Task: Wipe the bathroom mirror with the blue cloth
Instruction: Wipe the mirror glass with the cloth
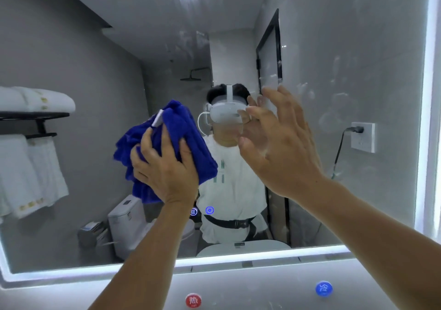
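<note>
Your left hand (164,169) grips the cloth (167,147) against the mirror (358,47); right hand (279,142) spread wide; right-side smudges remain.

A bathroom: lit-edged mirror (334,47) reflecting a toilet (128,226), shower head (191,78) and racked white towels (31,166).

1. My left hand (164,166) presses the cloth (174,128) against the mirror (358,47), left of centre.
2. My right hand (279,142) is raised just right of it, before the glass.
3. Two round labels (193,300) sit on the wall below the mirror.
</note>
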